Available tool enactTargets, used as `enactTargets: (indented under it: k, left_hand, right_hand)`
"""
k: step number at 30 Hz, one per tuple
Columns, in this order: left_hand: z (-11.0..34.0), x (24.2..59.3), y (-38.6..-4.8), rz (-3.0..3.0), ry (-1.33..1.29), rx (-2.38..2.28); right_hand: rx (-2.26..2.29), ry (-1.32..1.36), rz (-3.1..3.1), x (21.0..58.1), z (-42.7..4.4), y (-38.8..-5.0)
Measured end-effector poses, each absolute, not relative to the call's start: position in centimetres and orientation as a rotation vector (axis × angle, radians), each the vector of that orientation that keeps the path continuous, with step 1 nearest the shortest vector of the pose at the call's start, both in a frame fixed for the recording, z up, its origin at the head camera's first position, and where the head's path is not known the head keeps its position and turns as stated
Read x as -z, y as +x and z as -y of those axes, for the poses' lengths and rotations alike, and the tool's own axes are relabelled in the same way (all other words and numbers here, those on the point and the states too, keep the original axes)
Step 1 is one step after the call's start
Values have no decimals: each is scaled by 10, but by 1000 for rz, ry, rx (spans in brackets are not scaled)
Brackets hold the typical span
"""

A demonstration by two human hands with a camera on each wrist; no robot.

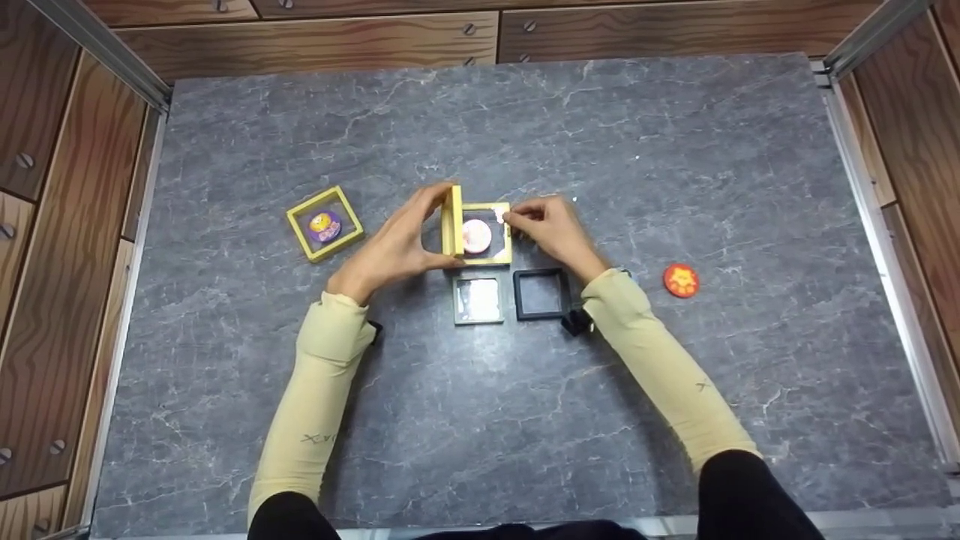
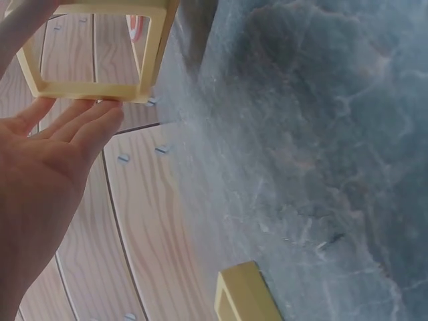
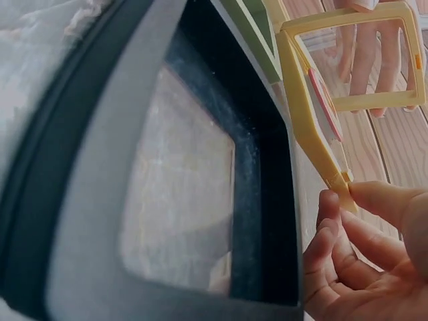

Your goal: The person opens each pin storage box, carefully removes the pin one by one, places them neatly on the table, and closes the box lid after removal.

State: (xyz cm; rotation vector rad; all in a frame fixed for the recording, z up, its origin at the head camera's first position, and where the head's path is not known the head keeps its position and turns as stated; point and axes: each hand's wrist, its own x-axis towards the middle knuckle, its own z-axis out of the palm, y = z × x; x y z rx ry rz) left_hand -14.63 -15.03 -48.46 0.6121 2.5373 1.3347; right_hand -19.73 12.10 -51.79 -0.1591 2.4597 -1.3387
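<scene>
A hinged yellow display frame (image 1: 487, 261) lies opened at the table's centre, one half flat and the other standing upright. Inside the flat half is a round badge-like disc (image 1: 476, 237), washed out by glare; its red rim (image 3: 326, 103) shows in the right wrist view. My left hand (image 1: 394, 244) grips the upright half (image 2: 87, 90) between thumb and fingers at opposite edges. With thumb and fingertips, my right hand (image 1: 555, 229) pinches the flat half's right edge, near the small clasp (image 3: 347, 176).
Close in front lie a pale green frame (image 1: 456, 300) and a black frame (image 1: 517, 296). Another yellow frame (image 1: 304, 238), holding a purple disc (image 1: 324, 226), is at left. On the right is a red disc (image 1: 681, 280). Wood-patterned walls (image 1: 315, 46) border the table.
</scene>
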Motion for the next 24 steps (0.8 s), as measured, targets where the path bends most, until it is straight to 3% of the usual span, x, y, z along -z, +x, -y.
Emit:
enactTargets:
  k: [24]
  left_hand:
    - [155,497,-141,-2407,559,-1524]
  right_hand:
    - [1298,-95,-2491,520,-112,-197]
